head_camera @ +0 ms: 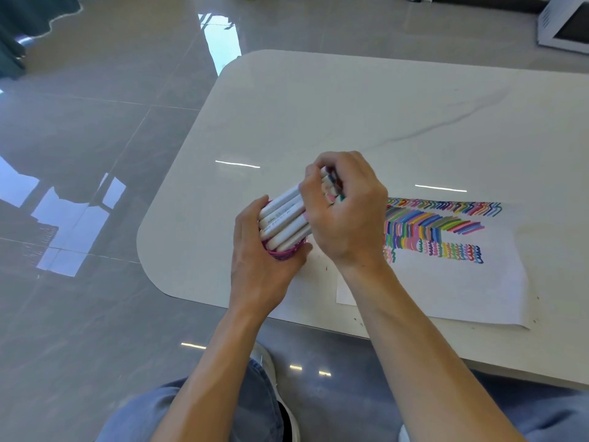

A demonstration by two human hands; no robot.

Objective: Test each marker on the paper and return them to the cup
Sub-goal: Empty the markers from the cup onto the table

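A pink mesh cup [284, 252] sits near the table's left front corner, tilted away from me, with my left hand [258, 260] wrapped around it. Several white-barrelled markers [284, 218] stick out of it, leaning up and to the right. My right hand [345, 208] is closed over their coloured cap ends, which mostly hides them. To the right lies the white paper [446, 288], its upper part covered with rows of coloured squiggles and strokes [436, 229]. My right wrist covers the paper's left edge.
The white marble-look table [318, 122] has a rounded left corner, with glossy grey floor tiles [79, 154] beyond it. A white appliance [564, 23] stands on the floor at the far right. My knees in jeans [197, 406] are below the table's front edge.
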